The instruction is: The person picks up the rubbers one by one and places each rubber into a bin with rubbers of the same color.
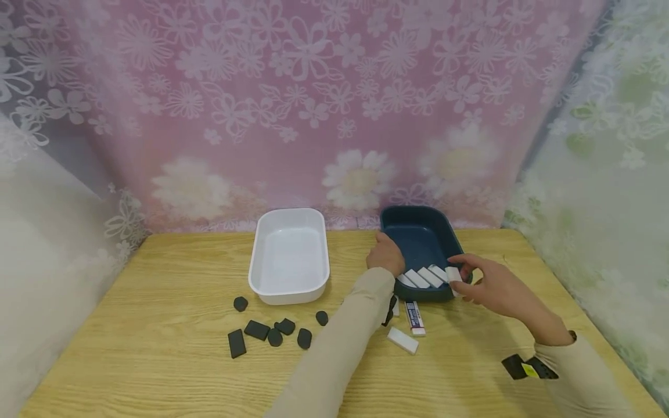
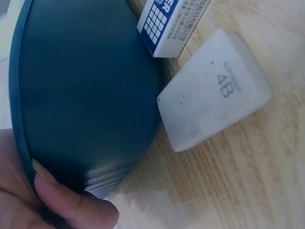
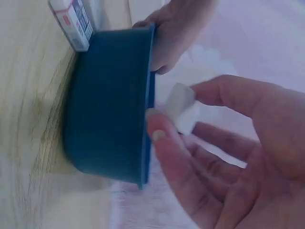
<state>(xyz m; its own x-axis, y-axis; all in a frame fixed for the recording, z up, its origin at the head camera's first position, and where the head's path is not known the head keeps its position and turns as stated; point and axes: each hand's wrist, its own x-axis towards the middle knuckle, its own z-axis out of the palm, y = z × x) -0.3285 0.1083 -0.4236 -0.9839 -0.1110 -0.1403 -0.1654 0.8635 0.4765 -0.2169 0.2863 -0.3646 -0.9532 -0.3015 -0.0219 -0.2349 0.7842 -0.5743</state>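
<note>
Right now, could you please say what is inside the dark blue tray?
The tray holds a row of white erasers at its near end; the left grip and sleeve hide its near left corner.

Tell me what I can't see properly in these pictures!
Printed box: the left wrist view's top edge cuts off its lettering.
White pieces inside the blue tub: its wall hides them, right wrist view.
White block: blurred, right wrist view; fingers cover part.
Black pieces: too small in the head view to tell any markings.

Head camera faces forward and down over the table [image 1: 172, 313]; both wrist cameras, at close range, share the dark blue basin [image 2: 86, 86], left of frame centre.
</note>
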